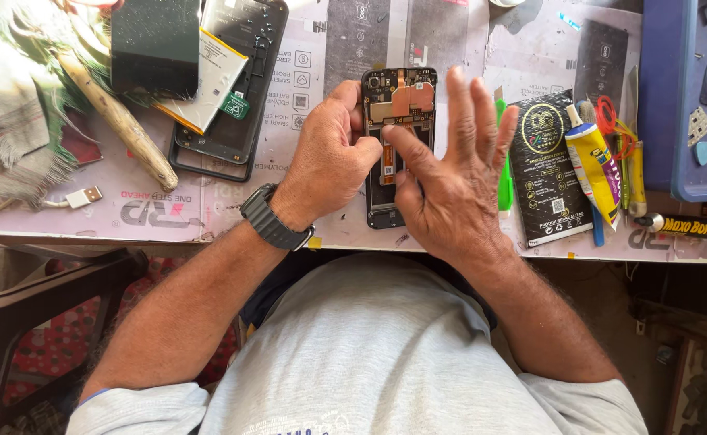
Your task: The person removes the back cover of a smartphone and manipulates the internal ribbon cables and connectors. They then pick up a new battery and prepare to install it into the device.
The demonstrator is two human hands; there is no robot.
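Your left hand point(331, 153) is curled with its fingers bent in, the knuckles resting against the left side of the opened phone point(398, 113), gripping nothing that shows. Your right hand point(450, 181) is spread wide, three fingers fanned up and apart, while its forefinger point(406, 149) reaches across and presses on the phone's inner face beside the orange flex strip point(387, 165). That phone lies face down, back cover off, upright in the middle of the worktop point(160, 213), close to its near edge, with copper-coloured shielding near its top.

Toward the far left corner you have a second dismantled phone point(232, 121), a black panel and a white-labelled battery point(212, 76) lying on it. Beside them, further left, a wooden stick point(120, 121) slants across. A blue tray point(663, 121) sits at the far right corner. Just right of your right hand lies a black packet point(545, 161), then a yellow glue tube point(595, 165). A small black tube point(684, 225) rests at the near right edge. A white cable plug point(83, 196) sits by the near left edge.
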